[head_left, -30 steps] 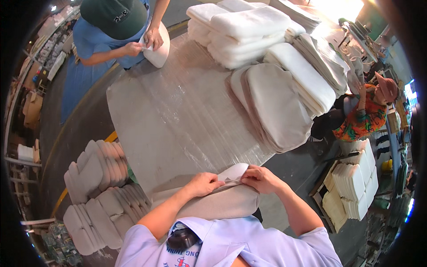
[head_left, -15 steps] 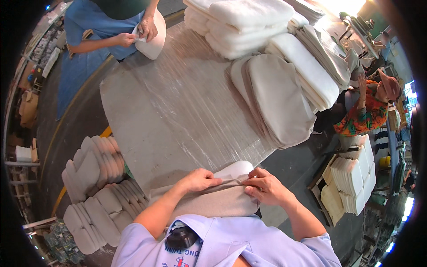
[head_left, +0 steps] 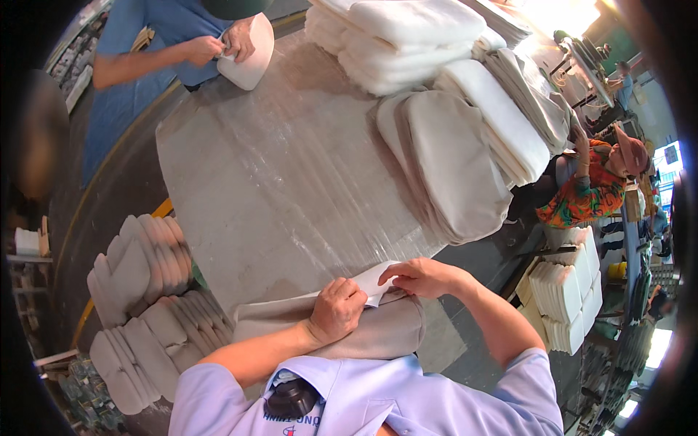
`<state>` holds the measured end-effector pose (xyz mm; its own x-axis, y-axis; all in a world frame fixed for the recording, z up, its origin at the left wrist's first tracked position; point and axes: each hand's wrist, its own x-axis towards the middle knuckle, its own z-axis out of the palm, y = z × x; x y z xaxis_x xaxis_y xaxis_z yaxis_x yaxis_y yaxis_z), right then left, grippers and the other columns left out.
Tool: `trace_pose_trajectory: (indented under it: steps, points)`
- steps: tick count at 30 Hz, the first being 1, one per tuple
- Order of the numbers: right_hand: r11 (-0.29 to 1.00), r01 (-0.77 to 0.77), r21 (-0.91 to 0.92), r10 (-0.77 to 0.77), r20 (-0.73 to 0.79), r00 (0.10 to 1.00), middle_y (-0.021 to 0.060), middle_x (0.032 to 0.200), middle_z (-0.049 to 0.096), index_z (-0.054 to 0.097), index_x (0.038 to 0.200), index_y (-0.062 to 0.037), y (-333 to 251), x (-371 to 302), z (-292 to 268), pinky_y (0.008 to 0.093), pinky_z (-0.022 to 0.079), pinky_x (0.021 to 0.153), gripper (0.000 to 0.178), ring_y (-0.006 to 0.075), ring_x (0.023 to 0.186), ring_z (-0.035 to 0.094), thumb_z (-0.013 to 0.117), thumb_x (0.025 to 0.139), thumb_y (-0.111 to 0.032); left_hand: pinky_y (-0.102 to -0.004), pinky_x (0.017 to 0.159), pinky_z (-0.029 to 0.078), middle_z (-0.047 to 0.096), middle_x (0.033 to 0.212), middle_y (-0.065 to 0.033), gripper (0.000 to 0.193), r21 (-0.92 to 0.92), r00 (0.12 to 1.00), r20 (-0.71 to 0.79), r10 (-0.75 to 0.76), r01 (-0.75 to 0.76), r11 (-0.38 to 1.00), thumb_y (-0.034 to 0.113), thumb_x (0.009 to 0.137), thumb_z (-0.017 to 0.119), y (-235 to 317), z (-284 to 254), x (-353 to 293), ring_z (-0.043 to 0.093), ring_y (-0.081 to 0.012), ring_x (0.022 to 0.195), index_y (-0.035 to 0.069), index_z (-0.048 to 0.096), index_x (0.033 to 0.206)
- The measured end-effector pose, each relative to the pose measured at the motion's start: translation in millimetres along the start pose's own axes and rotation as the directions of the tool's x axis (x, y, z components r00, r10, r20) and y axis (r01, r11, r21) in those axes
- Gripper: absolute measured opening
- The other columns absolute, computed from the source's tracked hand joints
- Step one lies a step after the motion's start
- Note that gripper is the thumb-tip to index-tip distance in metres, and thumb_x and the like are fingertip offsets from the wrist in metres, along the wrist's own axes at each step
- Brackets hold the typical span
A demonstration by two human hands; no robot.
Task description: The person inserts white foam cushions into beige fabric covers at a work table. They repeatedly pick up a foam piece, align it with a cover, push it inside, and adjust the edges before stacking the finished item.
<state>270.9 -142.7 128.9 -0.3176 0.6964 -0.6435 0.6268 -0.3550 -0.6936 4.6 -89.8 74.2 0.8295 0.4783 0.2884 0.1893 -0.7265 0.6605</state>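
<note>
A beige fabric cushion cover (head_left: 385, 330) lies against my body at the near edge of the table, its opening facing away from me. Out of that opening sticks a white pad (head_left: 374, 282). My left hand (head_left: 338, 309) is closed on the cover's edge, knuckles up, just left of the pad. With bent fingers, my right hand (head_left: 420, 277) pinches at the pad's right side, by the cover's rim. The fingertips of the left hand are partly hidden under its knuckles.
The table (head_left: 269, 167) has a plastic-wrapped top. Beige covers (head_left: 458, 160) and white pads (head_left: 407, 29) are piled at its far right. Finished-looking cushions (head_left: 145, 327) are stacked at left, more cushions (head_left: 563, 291) at right. Across the table a co-worker (head_left: 182, 43) handles a pale cushion (head_left: 251, 58).
My left hand has moved right and turned into a closed grip on the cover. My right hand has shifted slightly left and up onto the white pad, whose exposed part has changed shape.
</note>
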Motion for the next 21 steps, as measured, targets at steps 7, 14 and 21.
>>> trace_pose_trajectory:
  steps: [7, 14, 21]
  points:
    - [0.966, 0.024, -0.258, 0.032, 0.209, 0.977, 0.0127, 0.088, 0.075, 0.070, 0.123, -0.0176, -19.2, 18.3, -13.0, 0.0452, 0.054, 0.072, 0.019, 0.0308, 0.081, 0.072, 0.063, 0.106, -0.023, -0.0404, 0.078, 0.047, 0.055, 0.090, -0.0055, 0.011, 0.069, 0.995, -0.059, 0.075, -0.071, 0.995, 0.007, 0.081, 0.074, -3.1, 0.0, -7.5, 0.059, -0.0263, 0.088, 0.010, 0.064, 0.084]
    - [0.870, 0.099, -0.483, -0.123, -0.018, 0.992, 0.0115, 0.097, 0.075, 0.066, 0.105, -0.0110, -26.8, 1.6, 1.7, 0.0480, 0.055, 0.071, 0.011, 0.0340, 0.090, 0.073, 0.070, 0.097, -0.018, -0.0401, 0.078, 0.046, 0.056, 0.089, -0.0053, 0.011, 0.081, 0.991, -0.108, 0.078, -0.069, 0.994, 0.009, 0.081, 0.075, -3.2, -2.2, -5.3, 0.060, -0.0256, 0.088, 0.009, 0.064, 0.085]
    - [0.994, 0.004, -0.113, -0.054, -0.438, 0.897, 0.0122, 0.104, 0.074, 0.070, 0.107, -0.0073, -6.3, -21.8, 27.3, 0.0451, 0.058, 0.082, 0.020, 0.0354, 0.093, 0.073, 0.072, 0.099, -0.026, -0.0457, 0.082, 0.053, 0.070, 0.097, -0.0145, 0.013, -0.300, 0.938, 0.186, -0.292, 0.338, 0.892, 0.011, 0.086, 0.071, -1.4, -0.7, 10.6, 0.070, -0.0345, 0.096, 0.005, 0.072, 0.097]
